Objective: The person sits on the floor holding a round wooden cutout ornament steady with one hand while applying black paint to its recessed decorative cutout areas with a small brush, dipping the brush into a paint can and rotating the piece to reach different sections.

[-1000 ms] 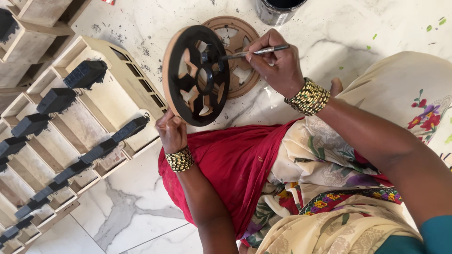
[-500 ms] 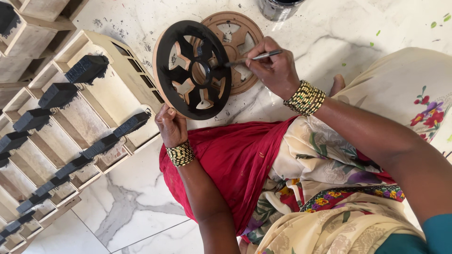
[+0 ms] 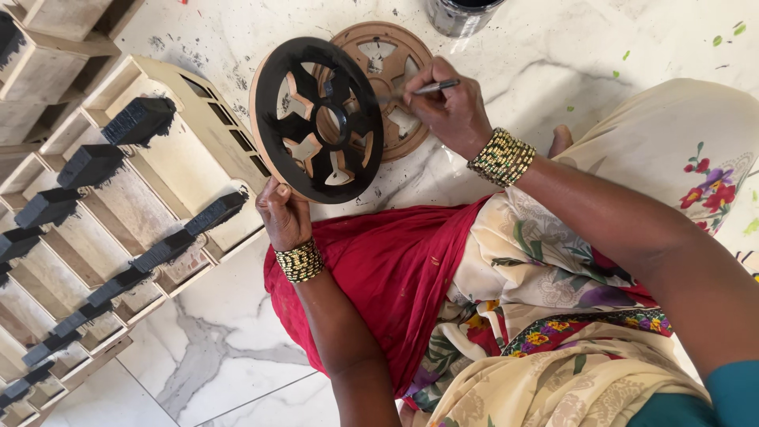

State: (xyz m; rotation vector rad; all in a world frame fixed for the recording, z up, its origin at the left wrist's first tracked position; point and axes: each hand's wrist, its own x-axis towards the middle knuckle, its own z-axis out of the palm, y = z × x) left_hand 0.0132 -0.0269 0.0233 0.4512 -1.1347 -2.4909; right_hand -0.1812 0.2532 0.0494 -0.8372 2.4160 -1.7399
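Observation:
My left hand [image 3: 282, 212] grips the lower rim of a round wooden wheel [image 3: 318, 119] with cut-out spokes, its face painted black, held upright above my lap. My right hand [image 3: 452, 111] holds a thin paintbrush [image 3: 423, 88] whose tip reaches the wheel's right side. Directly behind it on the floor lies a second, unpainted brown wheel [image 3: 395, 63]. Both wrists wear beaded bangles.
A dark paint can [image 3: 461, 16] stands at the top edge on the marble floor [image 3: 205, 348]. At left lie pale wooden frames [image 3: 170, 170] with several black-painted slats. A red cloth [image 3: 387, 269] and floral fabric cover my lap.
The wheel has tilted and turned a little in my left hand, showing more of its black face. My right hand with the brush shifted slightly lower against the wheel's right side.

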